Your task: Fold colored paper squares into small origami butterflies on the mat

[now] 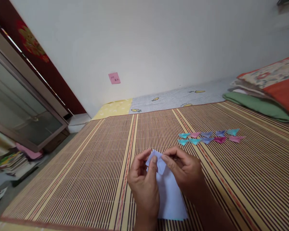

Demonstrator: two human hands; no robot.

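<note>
A small, partly folded piece of lavender paper point(162, 166) is held up between both hands. My left hand point(144, 176) pinches its left side, the thumb pressed on the front face. At the upper right edge, my right hand point(183, 166) grips the same paper between thumb and fingers. Beneath them lies lavender paper point(172, 200) on the striped mat, with a thin teal edge showing along its bottom; whether it is a stack, I cannot tell. Beyond my right hand, two rows of small folded paper shapes in teal, pink and purple, among them a magenta one point(220, 140), rest on the mat.
The striped bamboo mat point(86, 166) covers the bed-like surface. Folded bedding and a green pillow point(260, 104) lie at the far right. A pink note point(114, 78) sticks to the white wall. On the left are a glazed door point(21, 93) and a pile of books point(12, 162).
</note>
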